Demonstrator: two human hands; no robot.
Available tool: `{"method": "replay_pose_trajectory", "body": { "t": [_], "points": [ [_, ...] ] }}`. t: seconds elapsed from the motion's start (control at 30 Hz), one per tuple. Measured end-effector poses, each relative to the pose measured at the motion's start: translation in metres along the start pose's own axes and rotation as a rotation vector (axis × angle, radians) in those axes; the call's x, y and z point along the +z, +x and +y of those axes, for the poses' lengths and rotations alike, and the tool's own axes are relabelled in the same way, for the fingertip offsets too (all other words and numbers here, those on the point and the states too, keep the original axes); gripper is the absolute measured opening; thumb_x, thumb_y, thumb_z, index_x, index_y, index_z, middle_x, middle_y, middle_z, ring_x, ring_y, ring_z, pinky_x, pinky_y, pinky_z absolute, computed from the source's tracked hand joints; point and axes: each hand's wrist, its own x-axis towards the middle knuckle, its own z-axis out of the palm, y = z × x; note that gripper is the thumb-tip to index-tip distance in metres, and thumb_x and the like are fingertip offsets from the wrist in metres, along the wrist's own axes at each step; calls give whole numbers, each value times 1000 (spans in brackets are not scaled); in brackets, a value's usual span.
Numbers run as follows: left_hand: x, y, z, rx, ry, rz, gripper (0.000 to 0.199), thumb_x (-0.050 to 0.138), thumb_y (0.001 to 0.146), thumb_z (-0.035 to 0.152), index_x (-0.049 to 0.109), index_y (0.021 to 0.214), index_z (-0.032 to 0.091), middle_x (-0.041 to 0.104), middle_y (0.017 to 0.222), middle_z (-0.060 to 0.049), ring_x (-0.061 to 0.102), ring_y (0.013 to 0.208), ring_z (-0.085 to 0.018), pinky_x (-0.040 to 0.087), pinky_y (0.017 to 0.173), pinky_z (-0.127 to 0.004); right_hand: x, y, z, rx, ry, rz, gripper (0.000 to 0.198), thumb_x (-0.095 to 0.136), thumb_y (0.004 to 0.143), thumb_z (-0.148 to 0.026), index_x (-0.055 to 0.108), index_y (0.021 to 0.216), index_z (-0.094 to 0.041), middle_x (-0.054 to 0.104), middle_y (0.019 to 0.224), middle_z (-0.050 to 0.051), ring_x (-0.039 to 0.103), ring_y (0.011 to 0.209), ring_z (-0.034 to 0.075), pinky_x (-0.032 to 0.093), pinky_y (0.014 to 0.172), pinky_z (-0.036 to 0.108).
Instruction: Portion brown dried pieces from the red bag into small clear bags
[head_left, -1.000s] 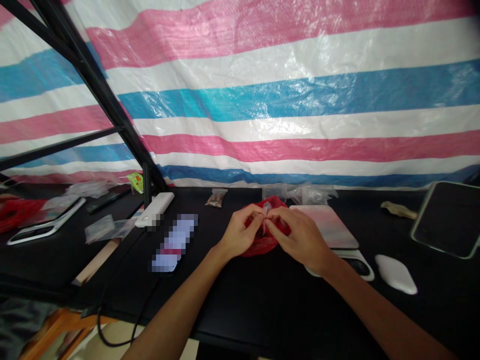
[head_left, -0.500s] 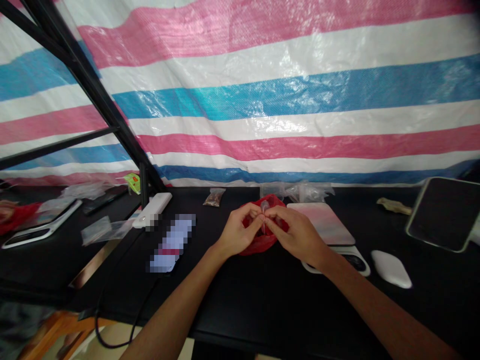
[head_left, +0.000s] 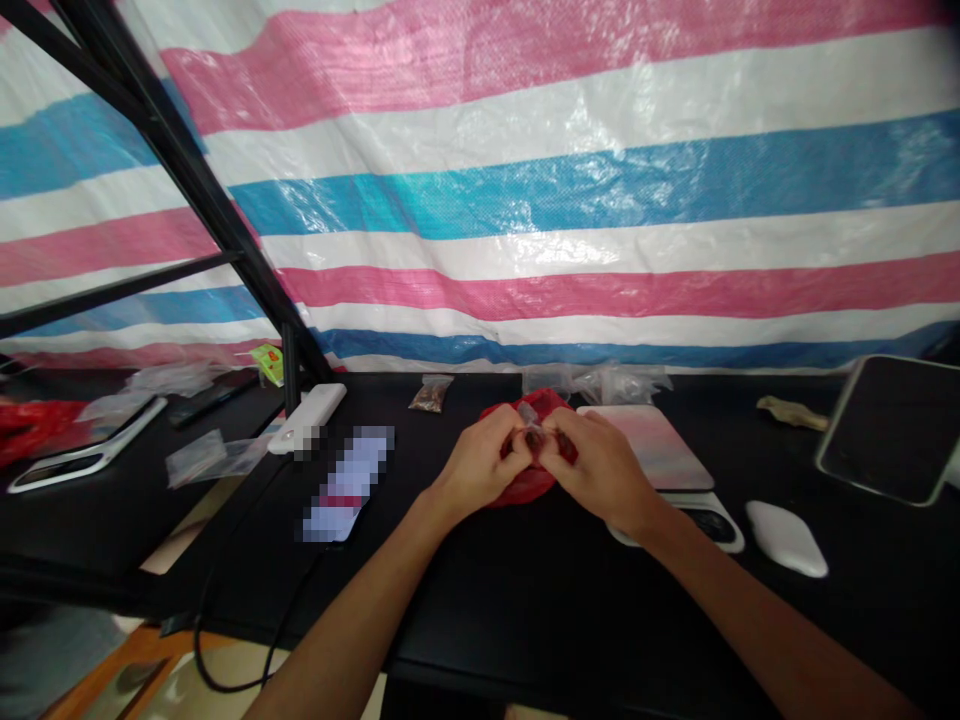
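One clear bag [head_left: 528,413] is pinched mid-frame by fingers [head_left: 516,459] of left hand [head_left: 481,457] and right hand [head_left: 598,458]; both sides should be held evenly.

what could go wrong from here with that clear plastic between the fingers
The thin clear plastic could slip or tear, since the left hand and right hand seem to hold it only by the fingertips, above the red bag.

The right wrist might nudge the scale, which sits close beside it.

The black cable loops below the table edge near the left forearm, so it might get snagged.
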Motion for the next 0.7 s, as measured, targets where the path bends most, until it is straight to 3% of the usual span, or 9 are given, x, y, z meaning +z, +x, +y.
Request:
{"method": "replay_pose_trajectory", "body": {
  "t": [0.13, 0.23, 0.3, 0.5, 0.6, 0.7],
  "points": [
    [-9, 1, -3, 59, 97, 119, 14, 51, 96, 17, 52, 83, 20, 53, 81, 2, 50, 73, -12, 38, 69, -25, -6, 2, -2, 6, 27, -12, 11, 52, 102, -30, 60, 98, -24, 74, 83, 0, 65, 73, 20, 40, 76, 34],
    [-13, -1, -4, 48, 66, 218, 12, 49, 100, 20, 54, 88, 20, 56, 85, 1, 54, 76, -13, 41, 72, -25, -8, 2, -4, 31, 57, -62, 26, 45, 106, -37, 56, 126, -24, 78, 98, 2, 71, 89, 22, 44, 84, 35],
    [-14, -1, -4, 51, 53, 213, 11, 49, 101, 21, 55, 92, 20, 58, 89, 0, 56, 80, -13, 43, 75, -25, -8, 2, -4, 54, 7, -82, 34, 42, 107, -40, 51, 136, -22, 79, 103, 4, 72, 93, 25, 46, 82, 35],
    [-16, 1, 1, 60, 213, -8, 14, 47, 100, 18, 55, 89, 20, 58, 87, -1, 58, 80, -15, 46, 77, -28, -14, 4, -4, 138, -321, -132, 33, 37, 107, -38, 56, 129, -21, 80, 93, 8, 74, 80, 29, 43, 71, 37],
    [-19, 4, 0, 16, 332, -39, 13, 48, 99, 16, 56, 90, 20, 59, 88, -1, 60, 82, -17, 47, 80, -31, -20, 5, -1, 185, -480, -164, 33, 41, 106, -40, 61, 123, -21, 80, 88, 9, 74, 79, 32, 41, 69, 38],
    [-22, 4, -3, 3, 301, -20, 15, 45, 101, 16, 60, 101, 21, 65, 103, -5, 65, 95, -19, 50, 87, -32, -23, 6, 3, 198, -548, -210, 27, 46, 102, -35, 69, 106, -22, 79, 84, 9, 73, 76, 31, 40, 74, 40]
  ]
}}
